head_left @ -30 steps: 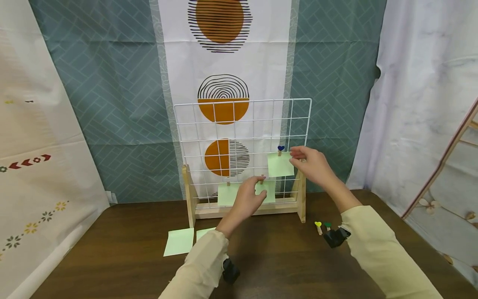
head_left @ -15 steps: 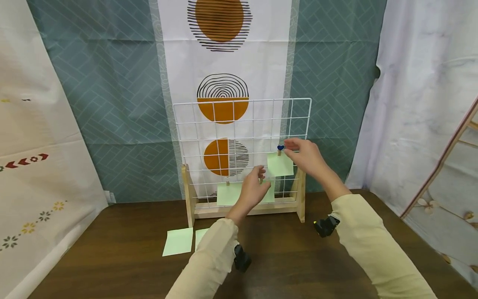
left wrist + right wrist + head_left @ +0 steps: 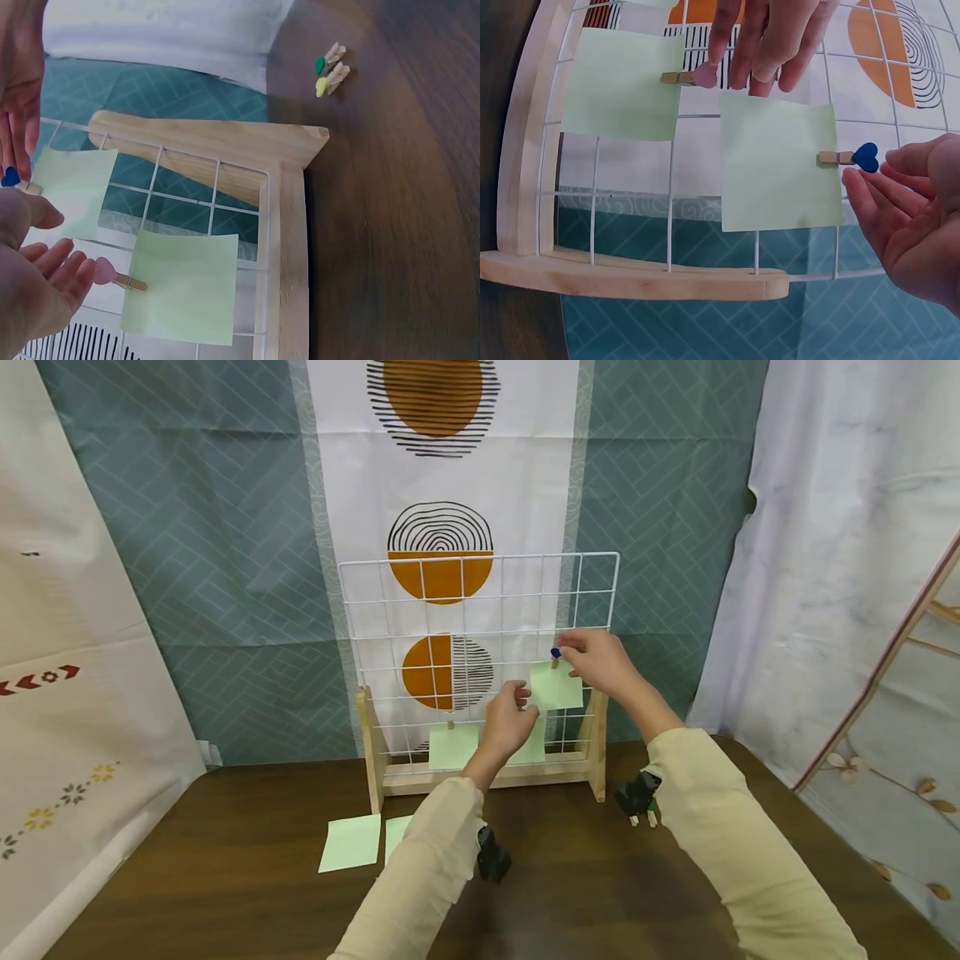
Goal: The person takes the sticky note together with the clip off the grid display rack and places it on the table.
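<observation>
A green paper square (image 3: 780, 165) hangs on the white wire grid (image 3: 480, 631), held by a wooden clothespin with a blue heart (image 3: 866, 157). My right hand (image 3: 598, 662) is right at that heart, thumb and fingers spread around it without closing on it. My left hand (image 3: 508, 722) is beside the same sheet's left edge, fingers loosely bent and holding nothing. Close to its fingertips is a clothespin with a pink heart (image 3: 105, 271), clipped on a lower green sheet (image 3: 184, 285). Another lower sheet (image 3: 452, 747) hangs to the left, under its own clothespin.
The grid stands in a wooden base (image 3: 405, 783) on a dark brown table (image 3: 225, 877). Two green sheets lie at the left, one in full view (image 3: 350, 843) and one partly behind the left sleeve. Clothespins with a green heart (image 3: 320, 65) and a yellow heart (image 3: 322, 87) lie at the right.
My right hand has moved left and up from the hanging sheet's right edge to the blue heart. My left hand has risen slightly, from the lower sheet toward the upper one.
</observation>
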A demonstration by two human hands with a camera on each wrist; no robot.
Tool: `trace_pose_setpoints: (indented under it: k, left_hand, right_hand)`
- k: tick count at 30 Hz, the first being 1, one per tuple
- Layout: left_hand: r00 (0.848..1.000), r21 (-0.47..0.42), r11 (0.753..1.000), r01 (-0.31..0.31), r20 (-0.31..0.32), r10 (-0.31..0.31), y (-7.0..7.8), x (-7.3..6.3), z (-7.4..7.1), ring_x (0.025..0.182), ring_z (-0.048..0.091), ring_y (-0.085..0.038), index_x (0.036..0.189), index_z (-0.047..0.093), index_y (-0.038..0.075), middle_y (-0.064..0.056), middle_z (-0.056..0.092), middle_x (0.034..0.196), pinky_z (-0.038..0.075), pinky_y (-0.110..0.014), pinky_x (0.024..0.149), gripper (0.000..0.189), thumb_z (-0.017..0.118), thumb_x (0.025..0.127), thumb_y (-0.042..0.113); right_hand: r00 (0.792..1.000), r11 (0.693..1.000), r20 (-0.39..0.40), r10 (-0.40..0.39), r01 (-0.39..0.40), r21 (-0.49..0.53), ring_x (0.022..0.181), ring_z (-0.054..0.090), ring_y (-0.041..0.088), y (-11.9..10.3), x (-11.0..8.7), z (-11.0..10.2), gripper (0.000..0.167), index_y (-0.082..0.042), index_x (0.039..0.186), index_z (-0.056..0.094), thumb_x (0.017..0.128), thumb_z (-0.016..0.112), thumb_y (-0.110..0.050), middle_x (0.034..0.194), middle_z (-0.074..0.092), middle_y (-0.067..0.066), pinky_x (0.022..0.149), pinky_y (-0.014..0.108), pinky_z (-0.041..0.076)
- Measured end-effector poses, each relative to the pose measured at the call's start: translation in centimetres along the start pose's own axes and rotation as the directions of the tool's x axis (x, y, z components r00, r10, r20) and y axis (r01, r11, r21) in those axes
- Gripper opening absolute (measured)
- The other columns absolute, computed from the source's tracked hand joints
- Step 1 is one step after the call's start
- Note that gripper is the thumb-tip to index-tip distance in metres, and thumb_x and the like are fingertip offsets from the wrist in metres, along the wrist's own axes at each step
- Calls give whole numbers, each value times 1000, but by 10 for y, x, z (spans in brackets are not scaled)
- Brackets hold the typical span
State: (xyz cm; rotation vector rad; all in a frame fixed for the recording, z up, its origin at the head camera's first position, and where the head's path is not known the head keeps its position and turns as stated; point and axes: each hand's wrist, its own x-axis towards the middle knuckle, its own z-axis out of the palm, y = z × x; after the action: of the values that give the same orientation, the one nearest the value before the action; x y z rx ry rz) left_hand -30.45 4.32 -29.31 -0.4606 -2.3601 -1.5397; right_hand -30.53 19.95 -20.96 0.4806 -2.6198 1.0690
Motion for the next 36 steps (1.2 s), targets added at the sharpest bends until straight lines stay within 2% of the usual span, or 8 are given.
trace_pose_setpoints:
  k: [4, 12, 16, 22, 27, 32, 36]
  left_hand:
    - [999, -13, 999, 43, -2, -43, 1, 4, 2, 111, 58, -30, 130, 52, -5, -16, 61, 121, 49, -38, 89, 41, 54, 89, 0]
    - [989, -77, 987, 140, -41, -144, 8, 11, 6, 107, 60, -30, 125, 56, -3, -16, 62, 116, 51, -35, 81, 38, 54, 87, -1]
    - [983, -117, 979, 169, -49, -176, 11, 14, 8, 106, 60, -29, 125, 57, -4, -16, 63, 115, 52, -33, 79, 36, 55, 88, 0]
    - [980, -131, 977, 171, -77, -182, 13, 18, 9, 102, 60, -28, 119, 59, -3, -16, 64, 111, 52, -32, 76, 29, 55, 90, 1]
    - [980, -125, 981, 150, -113, -164, 18, 21, 7, 96, 60, -26, 111, 61, -3, -14, 64, 104, 50, -31, 73, 22, 56, 90, 1]
    - [980, -122, 982, 147, -113, -161, 20, 24, 5, 91, 58, -24, 106, 61, -3, -13, 63, 98, 48, -28, 70, 17, 56, 90, -1]
    - [979, -124, 980, 157, -108, -171, 19, 25, 5, 87, 57, -22, 105, 61, -3, -12, 62, 97, 47, -27, 67, 15, 56, 91, 0]
  right_hand:
    - [999, 1000, 33, 28, -28, 11, 106, 62, 37, -2, 5, 2, 41, 7, 140, 43, 104, 43, -12, 137, 49, 24, 84, 41, 53]
    - [996, 999, 75, 43, -45, 21, 116, 54, 38, -5, 12, 3, 42, 10, 140, 42, 104, 42, -13, 140, 45, 26, 84, 41, 53]
    - [997, 999, 69, 45, -44, -8, 109, 59, 37, -4, 14, 3, 39, 9, 136, 47, 103, 44, -12, 136, 49, 26, 79, 39, 54]
    - [999, 997, 23, 49, -47, -62, 81, 66, 34, 0, 18, 3, 34, 4, 127, 59, 101, 52, -16, 125, 60, 22, 70, 38, 55]
    - [998, 998, 21, 60, -60, -27, 91, 64, 33, 3, 19, 3, 34, 4, 127, 59, 101, 53, -16, 124, 61, 22, 71, 38, 55]
    - [998, 998, 36, 56, -56, -8, 101, 62, 33, 4, 18, 2, 37, 4, 130, 58, 100, 54, -17, 126, 60, 21, 74, 40, 55]
    - [998, 999, 42, 50, -50, -6, 103, 62, 33, 4, 18, 2, 36, 4, 129, 58, 100, 55, -16, 126, 60, 21, 76, 42, 55]
